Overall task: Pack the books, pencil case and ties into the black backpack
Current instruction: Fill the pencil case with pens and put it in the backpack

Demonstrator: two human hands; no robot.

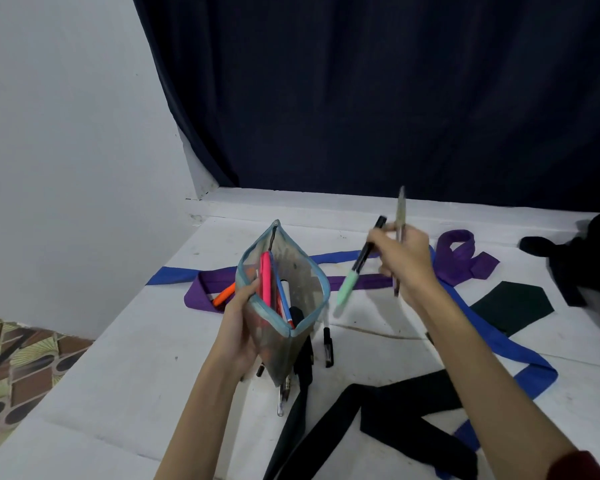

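My left hand (pixel 239 327) grips the side of a clear pencil case (pixel 291 282) with a light blue zip rim, held upright with its mouth open. A pink pen and several other pens stand inside it. To the right of the case and above the table, my right hand (pixel 404 261) holds two pens: a black marker with a mint green cap (pixel 355 268) and a thin pale pen (pixel 400 216). A purple tie (pixel 461 254), a blue tie (pixel 499 337) and a black tie (pixel 406 410) lie spread on the white table. Part of the black backpack (pixel 582 251) shows at the right edge.
An orange marker (pixel 224 295) lies by the purple tie, left of the case. Black pens (pixel 327 346) and a clear pen (pixel 280 398) lie on the table under the case. A dark curtain hangs behind the table. Patterned fabric (pixel 21 368) lies at lower left.
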